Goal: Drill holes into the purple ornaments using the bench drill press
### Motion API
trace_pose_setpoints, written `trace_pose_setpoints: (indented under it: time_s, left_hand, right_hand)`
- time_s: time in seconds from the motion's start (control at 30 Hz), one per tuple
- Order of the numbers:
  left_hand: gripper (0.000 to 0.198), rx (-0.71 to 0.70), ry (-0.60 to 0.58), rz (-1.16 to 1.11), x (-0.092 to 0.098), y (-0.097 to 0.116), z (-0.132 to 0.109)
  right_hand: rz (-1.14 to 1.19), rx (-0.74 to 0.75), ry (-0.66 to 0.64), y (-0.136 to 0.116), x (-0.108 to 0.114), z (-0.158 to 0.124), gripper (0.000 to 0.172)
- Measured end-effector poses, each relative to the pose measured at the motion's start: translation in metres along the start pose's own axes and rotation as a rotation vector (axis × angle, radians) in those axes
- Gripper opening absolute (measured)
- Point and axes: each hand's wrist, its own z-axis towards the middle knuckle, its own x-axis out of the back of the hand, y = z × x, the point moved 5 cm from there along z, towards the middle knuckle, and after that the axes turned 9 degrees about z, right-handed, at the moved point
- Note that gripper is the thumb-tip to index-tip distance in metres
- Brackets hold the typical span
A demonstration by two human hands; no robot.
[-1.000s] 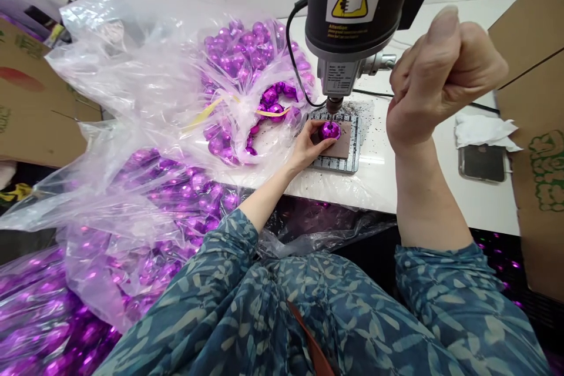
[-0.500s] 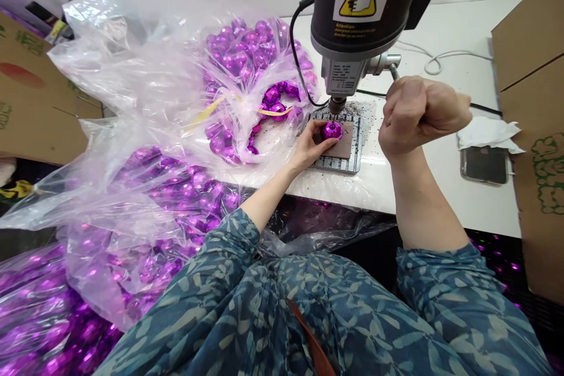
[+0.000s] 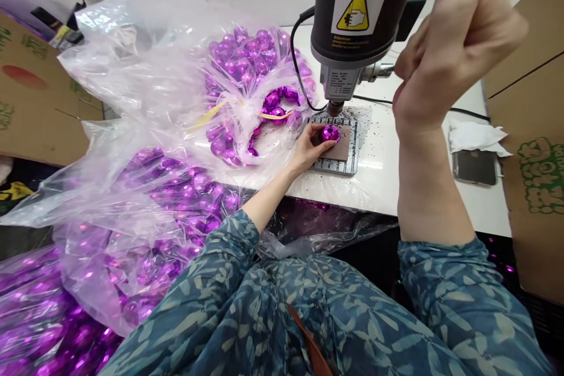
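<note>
A small shiny purple ball [image 3: 329, 133] rests on the brown pad of the drill press base plate [image 3: 348, 160], right under the drill chuck [image 3: 335, 108]. My left hand [image 3: 308, 150] pinches this ball and steadies it on the pad. My right hand [image 3: 453, 53] is raised high to the right of the black drill press head [image 3: 359, 6], closed in a fist around the feed lever, whose metal stub [image 3: 379, 70] shows beside the fingers. Dark drilling dust lies around the plate.
A clear plastic bag [image 3: 145, 76] full of purple balls lies on the white table [image 3: 440, 188] at left; more bagged balls fill my lap side at lower left. Cardboard boxes stand far left [image 3: 30, 100] and right [image 3: 533, 147]. A phone [image 3: 473, 165] and crumpled tissue [image 3: 473, 135] lie right.
My right hand, which had swung down with the lever half a second ago, has risen back up high. The left hand still holds the ball under the chuck.
</note>
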Motion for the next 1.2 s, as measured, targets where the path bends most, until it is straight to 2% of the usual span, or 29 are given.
trace_pose_setpoints:
  time_s: [0.07,0.13,0.17,0.23,0.3,0.33,0.37,0.4,0.43,0.47,0.57,0.6,0.63,0.67,0.73,0.8,0.83,0.93,1.1,1.2]
  left_hand:
    - [0.052,0.012,0.072,0.063,0.009,0.015,-0.01]
    - [0.048,0.005,0.056,0.155,0.022,0.039,-0.027]
    - [0.046,-0.01,-0.021,0.2,0.027,0.053,-0.038]
    - [0.043,-0.055,-0.315,0.274,0.033,0.08,-0.065]
    - [0.043,-0.08,-0.597,0.346,0.038,0.097,-0.091]
    - [0.044,-0.08,-0.687,0.369,0.041,0.1,-0.1]
    - [0.045,-0.072,-0.724,0.377,0.046,0.1,-0.104]
    - [0.043,-0.06,-0.698,0.37,0.051,0.097,-0.101]
    - [0.039,-0.045,-0.612,0.352,0.058,0.091,-0.092]
    - [0.032,-0.026,-0.468,0.339,0.068,0.084,-0.077]
    - [0.016,0.051,0.089,0.416,0.105,0.054,-0.021]
    - [0.019,0.08,0.194,0.493,0.114,0.046,-0.002]
    - [0.021,0.112,0.219,0.576,0.118,0.038,0.016]
    - [0.025,0.144,0.176,0.653,0.117,0.031,0.032]
    - [0.039,0.188,-0.004,0.762,0.109,0.02,0.055]
    - [0.054,0.206,-0.142,0.803,0.1,0.014,0.065]
    - [0.057,0.207,-0.161,0.798,0.097,0.013,0.066]
    - [0.046,0.228,-0.085,0.659,0.096,0.008,0.063]
    - [0.032,0.312,0.061,0.205,0.109,-0.002,0.052]
    - [0.027,0.341,0.239,-0.108,0.124,0.005,0.046]
  right_hand:
    - [0.029,-0.029,0.01,0.012,-0.01,0.019,0.092]
    - [0.098,-0.021,0.04,0.024,-0.012,0.027,0.094]
    - [0.139,-0.011,0.053,0.029,-0.012,0.028,0.093]
    - [0.202,0.004,0.07,0.032,-0.011,0.027,0.091]
    - [0.208,0.012,0.085,0.03,-0.009,0.023,0.089]
    - [0.199,0.016,0.099,0.027,-0.008,0.022,0.088]
    - [0.19,0.02,0.11,0.025,-0.008,0.021,0.088]
    - [0.181,0.021,0.115,0.023,-0.007,0.021,0.087]
    - [0.175,0.024,0.115,0.022,-0.008,0.021,0.087]
    - [0.173,0.021,0.11,0.021,-0.008,0.021,0.086]
    - [0.176,0.013,0.107,0.021,-0.009,0.021,0.085]
    - [0.175,0.007,0.108,0.021,-0.009,0.02,0.084]
    - [0.173,0.0,0.106,0.021,-0.009,0.02,0.083]
    - [0.169,-0.006,0.102,0.02,-0.009,0.019,0.083]
    - [0.163,-0.012,0.091,0.018,-0.009,0.018,0.082]
    - [0.151,-0.021,0.073,0.016,-0.01,0.017,0.081]
    - [0.143,-0.024,0.066,0.015,-0.011,0.016,0.081]
    - [0.143,-0.017,0.063,0.013,-0.011,0.016,0.084]
    - [0.135,-0.04,0.004,0.013,-0.013,0.016,0.081]
    - [0.198,-0.027,0.032,0.012,-0.011,0.015,0.079]
